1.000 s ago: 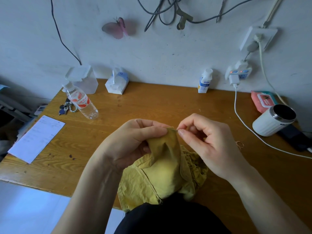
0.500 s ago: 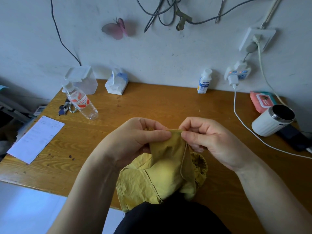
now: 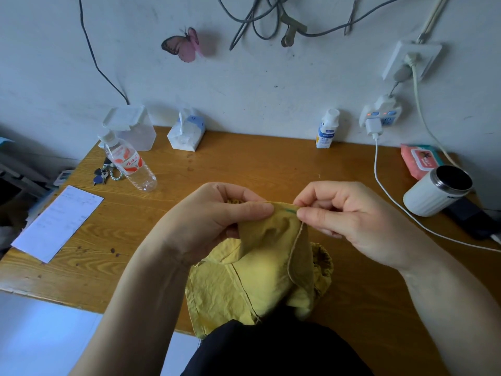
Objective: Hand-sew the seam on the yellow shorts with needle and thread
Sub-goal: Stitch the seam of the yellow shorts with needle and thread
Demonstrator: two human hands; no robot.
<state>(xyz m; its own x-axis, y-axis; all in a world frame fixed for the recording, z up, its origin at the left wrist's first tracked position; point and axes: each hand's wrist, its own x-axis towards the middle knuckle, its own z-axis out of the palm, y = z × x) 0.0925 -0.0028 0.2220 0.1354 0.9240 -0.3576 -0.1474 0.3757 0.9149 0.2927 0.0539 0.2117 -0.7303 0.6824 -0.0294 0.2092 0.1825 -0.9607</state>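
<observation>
Wooden desk beneath yellow shorts — white wall, cables.

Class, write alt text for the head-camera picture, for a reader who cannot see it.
Two hands hold up a folded edge of yellow shorts over a wooden desk: the left hand pinches the cloth, the right hand pinches it beside a short green stitch. A water bottle, tissue pack, sheet of paper and white mug sit on the desk.

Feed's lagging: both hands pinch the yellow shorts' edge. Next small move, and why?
Probably draw the right hand outward to snug the green stitch: its grip sits beside that stitch on the shorts' edge, while the left hand pinches the fold.
</observation>
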